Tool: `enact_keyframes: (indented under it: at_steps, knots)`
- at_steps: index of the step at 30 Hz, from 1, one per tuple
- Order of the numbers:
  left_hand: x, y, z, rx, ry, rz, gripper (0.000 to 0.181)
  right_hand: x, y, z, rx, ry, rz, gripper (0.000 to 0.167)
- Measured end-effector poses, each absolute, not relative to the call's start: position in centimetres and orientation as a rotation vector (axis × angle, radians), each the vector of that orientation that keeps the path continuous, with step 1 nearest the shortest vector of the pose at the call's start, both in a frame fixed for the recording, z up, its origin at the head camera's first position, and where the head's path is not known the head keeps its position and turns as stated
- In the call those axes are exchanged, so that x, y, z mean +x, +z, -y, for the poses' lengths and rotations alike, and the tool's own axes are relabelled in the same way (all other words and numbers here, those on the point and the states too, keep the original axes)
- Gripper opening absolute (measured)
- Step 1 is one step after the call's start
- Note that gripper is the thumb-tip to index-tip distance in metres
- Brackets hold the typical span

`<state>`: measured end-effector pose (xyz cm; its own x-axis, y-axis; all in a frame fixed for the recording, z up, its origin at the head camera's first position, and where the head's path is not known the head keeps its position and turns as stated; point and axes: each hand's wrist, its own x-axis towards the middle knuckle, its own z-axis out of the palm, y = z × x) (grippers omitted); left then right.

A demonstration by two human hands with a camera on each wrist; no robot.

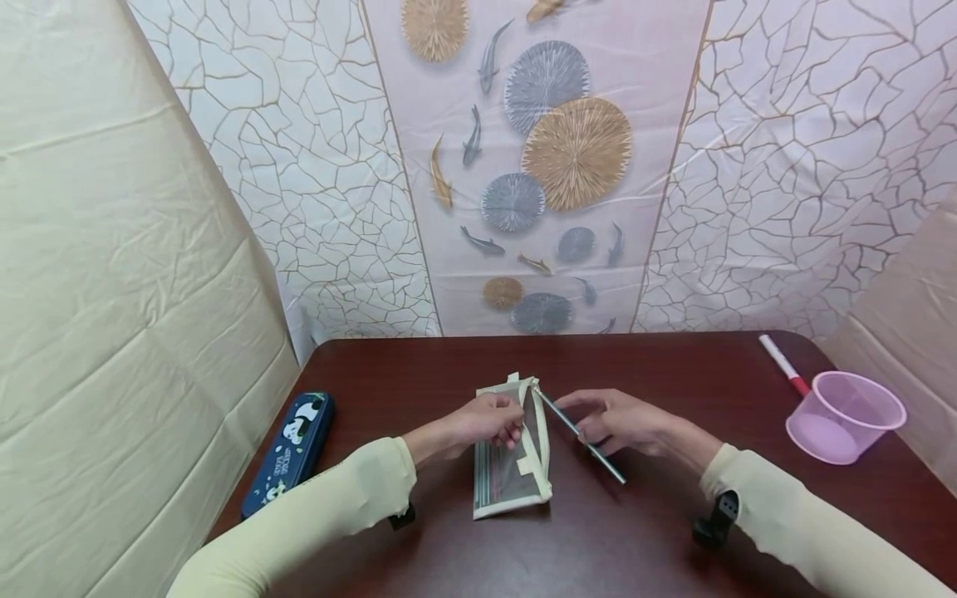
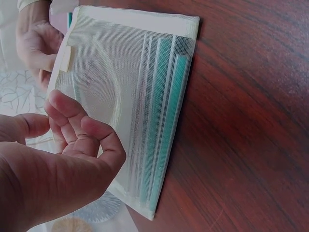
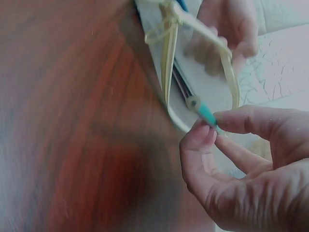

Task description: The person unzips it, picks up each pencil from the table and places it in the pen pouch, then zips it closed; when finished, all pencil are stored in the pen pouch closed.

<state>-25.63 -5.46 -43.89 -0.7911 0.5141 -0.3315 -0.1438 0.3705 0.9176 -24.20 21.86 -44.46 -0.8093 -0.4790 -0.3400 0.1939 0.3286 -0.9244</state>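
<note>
A pale mesh pencil pouch (image 1: 499, 486) with cream edging lies mid-table, its zipped side parted. Through the mesh in the left wrist view, several long teal pencils (image 2: 166, 92) show along the far side. My left hand (image 1: 488, 418) is over the pouch with curled fingers, pinching the rim of its opening. My right hand (image 1: 624, 422) is just right of the opening. Its thumb and fingers pinch a slim teal pencil (image 3: 207, 115), which looks grey-blue and slants across the opening in the head view. Another pencil's cut end (image 3: 193, 102) shows inside the opening.
A dark blue panda-print pencil case (image 1: 287, 453) lies at the table's left edge. A pink translucent cup (image 1: 833, 428) stands at the right, with a white-and-red marker (image 1: 781, 361) behind it. Patterned cloth hangs behind the dark wooden table (image 1: 404, 365).
</note>
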Motion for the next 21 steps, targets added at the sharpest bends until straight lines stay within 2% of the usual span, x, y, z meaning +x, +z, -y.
enact_keyframes:
  at_steps: [9,15,21]
  knots:
    - [-25.6,-44.0,5.4,0.327,1.446,-2.038,0.013,-24.1,-45.0,-19.5,-0.242,-1.599,-1.907,0.067]
    - [-25.6,-44.1,5.4,0.328,1.452,-2.025,0.021,-24.2,-45.2,-17.8,-0.225,-1.659,-1.843,0.064]
    - [-25.6,-44.0,5.4,0.333,1.449,-2.042,0.014,-24.4,-45.1,-16.6,-0.199,-1.685,-1.829,0.062]
